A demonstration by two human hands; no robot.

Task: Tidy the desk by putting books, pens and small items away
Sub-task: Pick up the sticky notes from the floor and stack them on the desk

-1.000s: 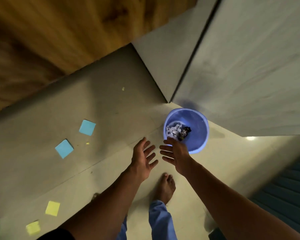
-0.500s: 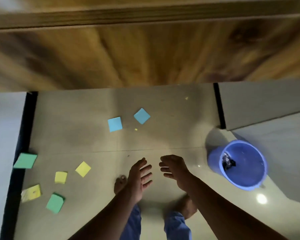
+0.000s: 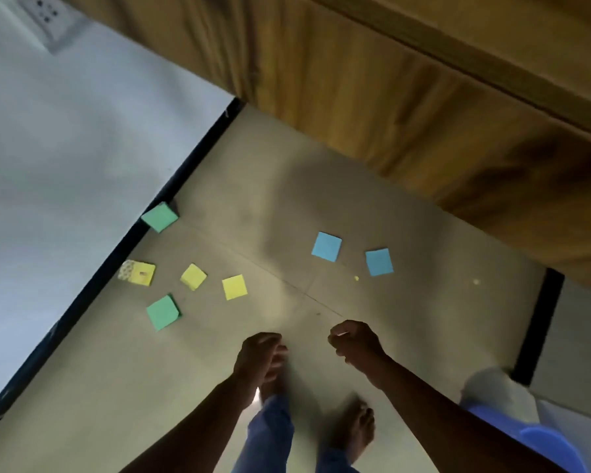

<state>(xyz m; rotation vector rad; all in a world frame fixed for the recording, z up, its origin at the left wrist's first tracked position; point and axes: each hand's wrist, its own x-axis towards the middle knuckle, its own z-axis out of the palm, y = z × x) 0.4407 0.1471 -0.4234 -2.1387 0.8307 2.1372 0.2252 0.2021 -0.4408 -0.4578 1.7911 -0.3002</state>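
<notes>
The floor [image 3: 273, 206] is lying open in the middle, hemmed by a white wall [image 3: 65, 165] with a dark skirting [image 3: 171, 186] at 9 o'clock and the wooden desk [image 3: 406, 97] at 1 o'clock. Sticky notes are lying scattered on it: two blue [image 3: 326, 246], two green [image 3: 162, 312], two yellow [image 3: 234, 287], and a yellow pad [image 3: 140, 273] just beside the skirting. A blue bin [image 3: 543, 442] is showing at 5 o'clock. The left hand [image 3: 260, 355] and right hand [image 3: 355, 341] are hovering above bare feet [image 3: 355, 428], both with fingers curled in, apparently gripping nothing, near each other but apart.
</notes>
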